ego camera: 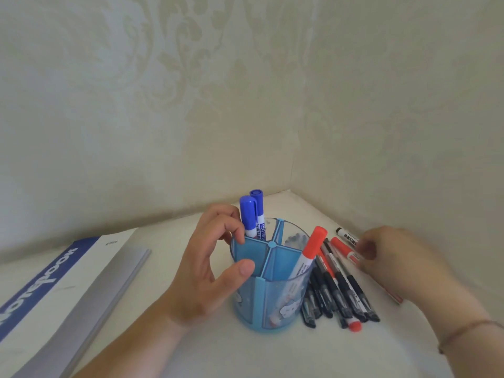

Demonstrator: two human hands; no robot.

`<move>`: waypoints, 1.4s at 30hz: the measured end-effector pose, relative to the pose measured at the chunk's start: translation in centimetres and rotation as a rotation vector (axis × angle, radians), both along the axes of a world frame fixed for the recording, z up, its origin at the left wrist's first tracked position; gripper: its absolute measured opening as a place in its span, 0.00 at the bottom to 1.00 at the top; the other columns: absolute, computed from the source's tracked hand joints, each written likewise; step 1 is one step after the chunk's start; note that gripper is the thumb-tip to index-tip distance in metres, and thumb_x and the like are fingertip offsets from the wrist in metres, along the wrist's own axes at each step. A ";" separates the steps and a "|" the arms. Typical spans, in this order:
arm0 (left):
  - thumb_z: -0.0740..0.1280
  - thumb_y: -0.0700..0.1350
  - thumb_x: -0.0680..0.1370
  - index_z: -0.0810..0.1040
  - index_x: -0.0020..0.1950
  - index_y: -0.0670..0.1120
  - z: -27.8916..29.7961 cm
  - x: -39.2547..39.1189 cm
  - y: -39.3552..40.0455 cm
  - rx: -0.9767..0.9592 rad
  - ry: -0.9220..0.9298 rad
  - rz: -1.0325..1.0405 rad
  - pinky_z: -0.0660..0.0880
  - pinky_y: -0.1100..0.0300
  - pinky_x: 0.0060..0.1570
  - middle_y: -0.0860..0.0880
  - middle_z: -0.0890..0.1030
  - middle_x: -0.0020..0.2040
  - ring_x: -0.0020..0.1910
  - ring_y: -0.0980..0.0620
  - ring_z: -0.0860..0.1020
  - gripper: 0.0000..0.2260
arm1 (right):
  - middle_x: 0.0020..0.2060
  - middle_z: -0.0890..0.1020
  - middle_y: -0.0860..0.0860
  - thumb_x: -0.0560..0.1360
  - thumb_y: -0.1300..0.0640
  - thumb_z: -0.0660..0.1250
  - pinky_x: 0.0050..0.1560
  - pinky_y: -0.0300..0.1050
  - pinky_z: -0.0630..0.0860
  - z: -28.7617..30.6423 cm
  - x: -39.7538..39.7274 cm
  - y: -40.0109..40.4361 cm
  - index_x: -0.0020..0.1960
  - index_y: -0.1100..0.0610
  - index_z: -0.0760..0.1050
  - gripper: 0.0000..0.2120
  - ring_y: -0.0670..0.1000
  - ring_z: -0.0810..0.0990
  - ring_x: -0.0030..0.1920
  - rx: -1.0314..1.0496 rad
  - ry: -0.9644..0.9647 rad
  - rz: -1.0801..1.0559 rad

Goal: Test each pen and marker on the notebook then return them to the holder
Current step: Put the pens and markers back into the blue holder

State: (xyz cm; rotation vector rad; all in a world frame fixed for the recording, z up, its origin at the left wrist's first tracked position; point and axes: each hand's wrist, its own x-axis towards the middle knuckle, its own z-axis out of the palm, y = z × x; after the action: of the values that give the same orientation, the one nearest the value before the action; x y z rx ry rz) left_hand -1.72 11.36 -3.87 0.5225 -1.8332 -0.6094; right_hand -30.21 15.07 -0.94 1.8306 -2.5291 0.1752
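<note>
White tabletop in a wallpapered corner, holder at its middle.
Left hand fingers curl round the holder's rim; right hand, blurred, pinches a red marker from the pens right of the holder. A hasty lift could scatter them; notebook lies left, closed.

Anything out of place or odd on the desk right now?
Nothing damaged or spilled. Most pens lie loose in a pile right of the holder, not in it. The notebook is closed.
</note>
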 end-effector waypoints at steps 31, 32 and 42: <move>0.73 0.59 0.68 0.58 0.73 0.53 0.1 0.1 0.7 0.092 0.001 -0.021 0.71 0.39 0.63 0.56 0.69 0.68 0.63 0.38 0.74 0.39 | 0.34 0.80 0.41 0.73 0.57 0.71 0.32 0.31 0.69 -0.6 1.9 -0.5 0.38 0.41 0.74 0.12 0.42 0.77 0.35 -0.273 -0.356 0.236; 0.73 0.58 0.69 0.57 0.73 0.52 0.0 0.1 0.7 0.091 0.000 -0.029 0.70 0.39 0.64 0.55 0.69 0.68 0.63 0.38 0.73 0.38 | 0.35 0.80 0.42 0.72 0.54 0.71 0.32 0.32 0.67 -1.1 1.7 -0.6 0.38 0.42 0.74 0.10 0.41 0.77 0.36 -0.178 -0.337 0.209; 0.69 0.48 0.67 0.59 0.73 0.48 0.4 -0.4 0.7 0.048 0.026 -0.053 0.70 0.46 0.63 0.42 0.63 0.72 0.68 0.38 0.70 0.36 | 0.35 0.80 0.40 0.67 0.49 0.67 0.41 0.48 0.79 -0.7 2.7 -0.3 0.34 0.43 0.77 0.03 0.41 0.78 0.38 -0.098 -0.254 0.314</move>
State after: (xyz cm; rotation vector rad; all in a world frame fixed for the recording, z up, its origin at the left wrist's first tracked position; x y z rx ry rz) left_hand -2.09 12.05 -3.48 0.4968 -1.8165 -0.6943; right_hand -27.46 14.80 -1.60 2.2829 -2.3056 0.5586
